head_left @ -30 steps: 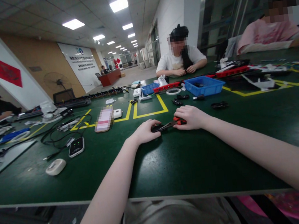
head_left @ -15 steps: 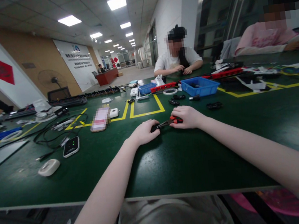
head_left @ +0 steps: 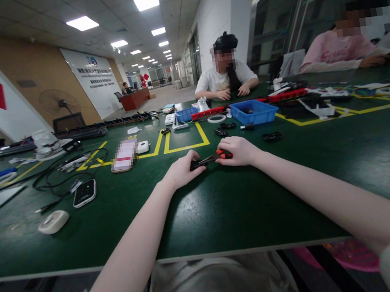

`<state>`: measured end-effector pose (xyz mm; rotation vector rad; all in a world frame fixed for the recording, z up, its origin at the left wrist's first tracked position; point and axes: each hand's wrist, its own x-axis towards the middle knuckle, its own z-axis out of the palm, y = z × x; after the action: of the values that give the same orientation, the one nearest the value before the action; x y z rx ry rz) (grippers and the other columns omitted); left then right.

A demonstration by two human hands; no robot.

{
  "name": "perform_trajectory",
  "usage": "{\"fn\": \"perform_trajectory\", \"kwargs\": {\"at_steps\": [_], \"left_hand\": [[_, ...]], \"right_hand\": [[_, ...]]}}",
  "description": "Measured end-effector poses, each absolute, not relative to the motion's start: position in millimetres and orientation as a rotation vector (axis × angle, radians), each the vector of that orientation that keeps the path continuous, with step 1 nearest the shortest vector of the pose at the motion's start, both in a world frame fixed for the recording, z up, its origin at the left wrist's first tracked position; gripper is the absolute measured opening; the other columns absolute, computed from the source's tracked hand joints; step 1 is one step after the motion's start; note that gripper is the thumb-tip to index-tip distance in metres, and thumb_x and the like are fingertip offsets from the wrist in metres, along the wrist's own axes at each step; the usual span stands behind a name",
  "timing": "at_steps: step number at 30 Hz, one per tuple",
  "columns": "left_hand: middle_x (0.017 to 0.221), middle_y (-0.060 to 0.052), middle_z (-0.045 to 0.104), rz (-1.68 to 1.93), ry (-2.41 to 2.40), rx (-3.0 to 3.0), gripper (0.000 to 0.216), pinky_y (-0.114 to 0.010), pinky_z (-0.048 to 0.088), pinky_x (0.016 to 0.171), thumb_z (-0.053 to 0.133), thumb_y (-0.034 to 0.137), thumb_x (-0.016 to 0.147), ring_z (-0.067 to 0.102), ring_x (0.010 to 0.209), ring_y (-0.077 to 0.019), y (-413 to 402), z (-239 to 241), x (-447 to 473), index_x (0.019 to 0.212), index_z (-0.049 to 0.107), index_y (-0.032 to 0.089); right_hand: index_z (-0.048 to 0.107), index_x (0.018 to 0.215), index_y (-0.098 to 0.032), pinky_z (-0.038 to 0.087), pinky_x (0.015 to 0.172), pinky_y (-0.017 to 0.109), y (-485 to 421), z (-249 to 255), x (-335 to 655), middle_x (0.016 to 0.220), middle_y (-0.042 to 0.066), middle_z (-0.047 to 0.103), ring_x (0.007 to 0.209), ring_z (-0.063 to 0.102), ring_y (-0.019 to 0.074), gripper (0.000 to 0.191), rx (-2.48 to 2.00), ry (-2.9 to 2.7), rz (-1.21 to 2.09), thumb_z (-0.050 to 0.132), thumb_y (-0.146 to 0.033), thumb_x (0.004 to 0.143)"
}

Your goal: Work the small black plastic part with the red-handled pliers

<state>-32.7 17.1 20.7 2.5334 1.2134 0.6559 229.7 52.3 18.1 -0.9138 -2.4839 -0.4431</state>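
My right hand point(head_left: 237, 150) is closed around the red-and-black handles of a pair of pliers point(head_left: 211, 158). Their narrow metal jaws point left, toward my left hand point(head_left: 180, 170). Between the thumb and fingers of that hand is a small dark object point(head_left: 195, 165), pinched close above the green table. The plier tips reach this object, but I cannot tell whether they grip it. My right palm and fingers hide most of the handles. Coiled black cables point(head_left: 221, 133) lie just beyond my right hand.
A blue bin point(head_left: 254, 112) stands past my right hand, with a bundled black cable point(head_left: 272, 136) nearer. To the left lie a phone point(head_left: 124, 155), a black-and-white device point(head_left: 84, 193), a white rounded case point(head_left: 53, 222) and loose cables. A person point(head_left: 225, 73) sits opposite.
The view has swung slightly, so the scene sits further left. My left fingers have shifted, and more of the dark object shows between them. The pliers stay in my right hand.
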Motion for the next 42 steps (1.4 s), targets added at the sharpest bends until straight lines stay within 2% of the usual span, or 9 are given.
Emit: {"fn": "perform_trajectory", "kwargs": {"at_steps": [4, 8, 15, 21, 30, 34, 37, 42], "left_hand": [[0.097, -0.004, 0.069, 0.667, 1.195, 2.546, 0.021, -0.035, 0.050, 0.075, 0.064, 0.040, 0.087, 0.065, 0.087, -0.0245, 19.0, 19.7, -33.9, 0.094, 0.058, 0.021], [0.098, -0.003, 0.068, 0.689, 1.144, 2.550, 0.017, -0.034, 0.051, 0.080, 0.066, 0.036, 0.086, 0.064, 0.088, -0.0218, 22.5, 17.6, -34.6, 0.087, 0.060, 0.021], [0.110, -0.005, 0.064, 0.749, 1.062, 2.541, 0.009, -0.039, 0.050, 0.093, 0.068, 0.028, 0.086, 0.062, 0.101, -0.0225, 29.0, 11.9, -29.7, 0.088, 0.065, 0.020], [0.107, -0.007, 0.063, 0.744, 1.069, 2.427, 0.011, -0.038, 0.050, 0.094, 0.064, 0.028, 0.089, 0.061, 0.102, -0.0223, 32.0, 12.1, -26.9, 0.096, 0.065, 0.019], [0.123, -0.008, 0.058, 0.566, 1.166, 2.311, 0.007, -0.043, 0.047, 0.099, 0.061, 0.029, 0.090, 0.056, 0.115, -0.0256, 29.1, 23.0, -23.9, 0.092, 0.057, 0.023], [0.130, -0.007, 0.055, 0.477, 1.254, 2.218, 0.007, -0.044, 0.046, 0.102, 0.059, 0.030, 0.091, 0.052, 0.121, -0.0262, 26.2, 22.6, -20.7, 0.095, 0.057, 0.025], [0.133, -0.008, 0.052, 0.408, 1.322, 2.179, 0.004, -0.045, 0.044, 0.105, 0.056, 0.026, 0.092, 0.049, 0.125, -0.0267, 23.3, 23.3, -18.0, 0.095, 0.057, 0.024], [0.132, -0.010, 0.049, 0.442, 1.409, 2.143, 0.005, -0.048, 0.042, 0.107, 0.054, 0.026, 0.091, 0.042, 0.131, -0.0296, 23.5, 20.7, -16.7, 0.089, 0.055, 0.022]], "right_hand": [[0.061, 0.083, -0.019, 0.041, 0.069, 0.032, 52.6, 17.3, 230.2, 0.082, 0.008, 0.065, 0.077, 0.060, 0.0221, 0.033, -0.965, -2.454, -0.432, 0.057, -0.052, 0.085], [0.061, 0.084, -0.019, 0.040, 0.068, 0.032, 54.1, 15.6, 231.7, 0.084, 0.008, 0.066, 0.078, 0.060, 0.0227, 0.034, -1.042, -2.407, -0.423, 0.057, -0.053, 0.085], [0.062, 0.084, -0.019, 0.039, 0.067, 0.034, 56.2, 12.0, 236.3, 0.084, 0.009, 0.066, 0.079, 0.059, 0.0238, 0.037, -1.180, -2.376, -0.422, 0.057, -0.055, 0.085], [0.062, 0.087, -0.019, 0.039, 0.070, 0.036, 57.8, 11.1, 237.9, 0.090, 0.009, 0.066, 0.082, 0.059, 0.0243, 0.035, -1.285, -2.405, -0.338, 0.060, -0.054, 0.084], [0.064, 0.093, -0.017, 0.043, 0.079, 0.045, 58.7, 6.3, 236.4, 0.096, 0.013, 0.064, 0.090, 0.057, 0.0287, 0.039, -1.397, -2.328, -0.143, 0.060, -0.055, 0.085], [0.065, 0.095, -0.021, 0.044, 0.081, 0.046, 56.7, 7.0, 239.5, 0.097, 0.012, 0.065, 0.090, 0.056, 0.0292, 0.035, -1.386, -2.320, -0.110, 0.060, -0.054, 0.085], [0.065, 0.103, -0.017, 0.044, 0.085, 0.044, 54.2, 12.1, 240.4, 0.102, 0.011, 0.064, 0.096, 0.056, 0.0273, 0.033, -1.419, -2.363, -0.003, 0.058, -0.045, 0.088], [0.064, 0.107, -0.017, 0.044, 0.091, 0.045, 48.9, 17.3, 238.4, 0.109, 0.009, 0.064, 0.103, 0.054, 0.0270, 0.034, -1.416, -2.335, 0.281, 0.057, -0.044, 0.089]]}}
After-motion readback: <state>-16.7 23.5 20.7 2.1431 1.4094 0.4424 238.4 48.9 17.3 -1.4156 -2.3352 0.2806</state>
